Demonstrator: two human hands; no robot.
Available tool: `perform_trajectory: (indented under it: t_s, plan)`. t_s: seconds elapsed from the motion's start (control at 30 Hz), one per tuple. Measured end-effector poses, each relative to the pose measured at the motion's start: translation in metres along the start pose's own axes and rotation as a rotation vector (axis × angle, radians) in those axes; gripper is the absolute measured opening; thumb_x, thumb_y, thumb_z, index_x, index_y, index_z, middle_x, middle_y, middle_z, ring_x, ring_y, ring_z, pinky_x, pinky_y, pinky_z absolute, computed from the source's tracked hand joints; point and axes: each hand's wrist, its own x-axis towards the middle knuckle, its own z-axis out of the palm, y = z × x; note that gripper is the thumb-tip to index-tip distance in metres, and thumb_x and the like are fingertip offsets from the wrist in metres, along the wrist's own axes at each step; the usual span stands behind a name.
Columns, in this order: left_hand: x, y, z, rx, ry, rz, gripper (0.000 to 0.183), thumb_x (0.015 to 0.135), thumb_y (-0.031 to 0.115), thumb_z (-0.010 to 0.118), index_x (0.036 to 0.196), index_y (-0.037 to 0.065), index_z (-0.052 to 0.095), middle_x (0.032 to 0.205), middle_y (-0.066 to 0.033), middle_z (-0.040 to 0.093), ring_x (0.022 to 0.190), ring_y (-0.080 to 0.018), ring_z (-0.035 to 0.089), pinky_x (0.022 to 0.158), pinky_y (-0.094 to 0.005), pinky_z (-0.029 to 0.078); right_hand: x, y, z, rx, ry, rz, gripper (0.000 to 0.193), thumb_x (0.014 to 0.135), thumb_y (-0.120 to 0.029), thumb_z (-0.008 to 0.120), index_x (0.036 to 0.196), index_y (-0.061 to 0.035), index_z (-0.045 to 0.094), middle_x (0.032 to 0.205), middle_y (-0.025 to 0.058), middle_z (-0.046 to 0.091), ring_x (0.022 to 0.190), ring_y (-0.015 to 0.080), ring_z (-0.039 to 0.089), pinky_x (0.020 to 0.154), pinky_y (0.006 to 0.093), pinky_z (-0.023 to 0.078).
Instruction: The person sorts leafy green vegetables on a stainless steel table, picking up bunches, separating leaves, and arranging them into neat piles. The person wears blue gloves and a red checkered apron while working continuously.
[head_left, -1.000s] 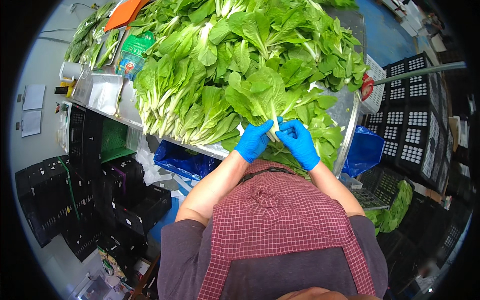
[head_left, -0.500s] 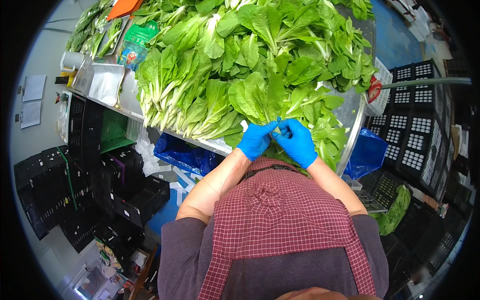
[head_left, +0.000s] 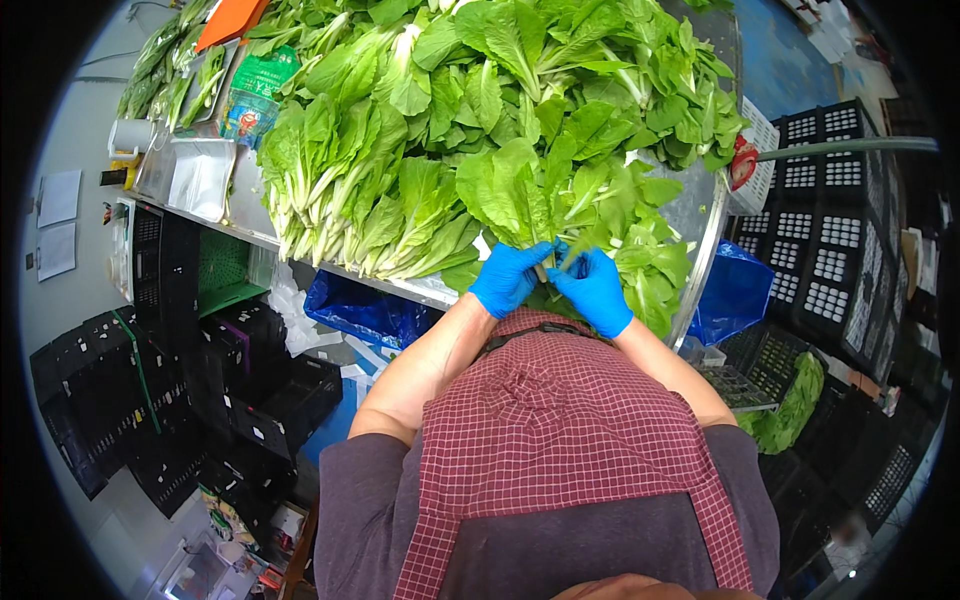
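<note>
In blue gloves, both my hands work at the near edge of a pile of leafy greens [head_left: 440, 110]. My left hand [head_left: 508, 282] is closed around the stem end of a head of leafy greens [head_left: 503, 190], whose broad leaves point away from me. Close beside it, my right hand [head_left: 598, 293] pinches a single leaf [head_left: 580, 258], which is blurred and leans out from the stems. The fingertips of the two hands are a little apart. A row of greens with pale stems [head_left: 330, 190] lies to the left of my hands.
The metal table [head_left: 262, 222] carries a white tray [head_left: 200, 180] and a green printed bag [head_left: 258, 90] at left. Blue bags [head_left: 370, 310] hang below the edge. Black crates [head_left: 835, 230] are stacked at right, more crates [head_left: 100, 380] at left. A pole with a red end [head_left: 742, 165] juts in.
My right fingers have drawn slightly away from the left ones, and the leaf they hold now tilts toward the right. The whole view has shifted a little.
</note>
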Motion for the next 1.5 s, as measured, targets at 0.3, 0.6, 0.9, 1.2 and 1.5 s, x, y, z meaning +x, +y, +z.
perform_trajectory:
  t_s: [0.3,0.6,0.9,1.2,1.5]
  plan:
    - [-0.003,0.002,0.004,-0.17,-0.057,-0.055,0.031,0.087,0.009,0.056,0.114,-0.003,0.049,0.103,-0.0174,0.059,0.094,-0.0298,0.059,0.088,-0.0412,0.047,-0.016,0.007,-0.008,0.515,0.019,0.016,0.012,0.082,-0.002,0.059,0.087,-0.0035,0.048,0.08,0.0084,0.057,0.07,0.0158,0.059,0.063,0.0279,0.049]
    - [-0.007,0.015,0.035,-0.044,0.041,0.007,0.033,0.084,0.003,0.057,0.116,0.0,0.049,0.103,-0.014,0.06,0.092,-0.0247,0.06,0.081,-0.035,0.05,-0.008,0.013,-0.009,0.568,0.026,0.142,0.012,0.083,-0.009,0.062,0.089,-0.005,0.052,0.077,0.0064,0.058,0.065,0.0137,0.057,0.059,0.0256,0.047]
    - [-0.004,0.001,0.031,0.218,0.148,0.003,0.031,0.082,0.005,0.062,0.111,0.0,0.055,0.097,-0.0093,0.062,0.088,-0.0199,0.06,0.072,-0.032,0.051,-0.012,0.003,-0.009,0.388,-0.045,0.239,0.022,0.076,-0.008,0.069,0.093,-0.0025,0.056,0.074,0.0046,0.059,0.062,0.0116,0.056,0.055,0.0229,0.045]
    - [0.022,0.025,0.0,0.064,0.281,0.041,0.024,0.087,0.017,0.06,0.108,0.006,0.057,0.094,-0.0067,0.061,0.081,-0.0169,0.059,0.075,-0.0317,0.05,-0.098,0.09,-0.153,0.425,0.972,0.074,0.02,0.076,-0.007,0.07,0.091,-0.0024,0.058,0.076,0.0031,0.059,0.058,0.0125,0.054,0.054,0.0255,0.046]
    - [0.064,0.021,0.011,0.046,0.302,0.097,0.022,0.085,0.014,0.062,0.105,0.004,0.059,0.099,-0.0089,0.062,0.084,-0.0185,0.06,0.075,-0.0321,0.05,-0.319,0.239,-0.211,0.692,1.504,0.393,0.056,0.084,-0.04,0.06,0.123,-0.0016,0.05,0.115,0.0151,0.052,0.103,0.0245,0.051,0.09,0.039,0.041]
